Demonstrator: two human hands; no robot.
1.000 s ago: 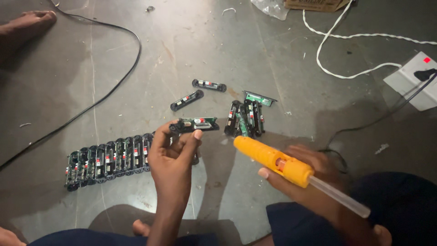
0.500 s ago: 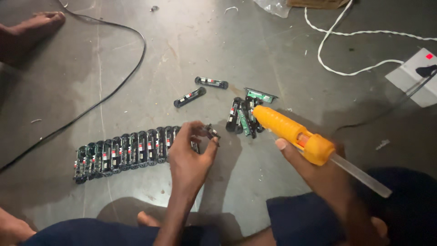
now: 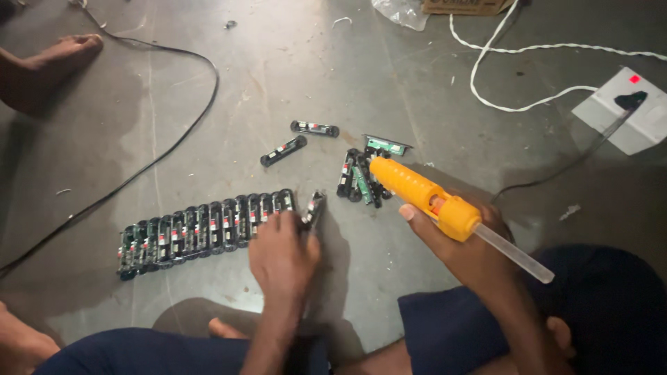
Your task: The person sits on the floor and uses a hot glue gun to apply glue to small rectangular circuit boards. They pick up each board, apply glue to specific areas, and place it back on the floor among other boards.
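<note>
Left hand (image 3: 283, 255) fingers pinch a battery cell (image 3: 314, 208) beside the row (image 3: 201, 228); right hand (image 3: 458, 243) grips glue gun (image 3: 424, 197)

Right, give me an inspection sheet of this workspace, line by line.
Surface: grey concrete floor, scuffed and stained.
Job's things: row of black battery cells joined side by side; one more cell at its right end; yellow glue gun with a clear stick out the back.
Clutter: two loose cells, a small cluster of cells, a green circuit board, a plastic bag, a cardboard box.
Grips: left hand presses on the row's right end; right hand holds the glue gun.
Cables: black cable; white cord to a white socket board.
Surroundings: another person's bare foot, top left.
</note>
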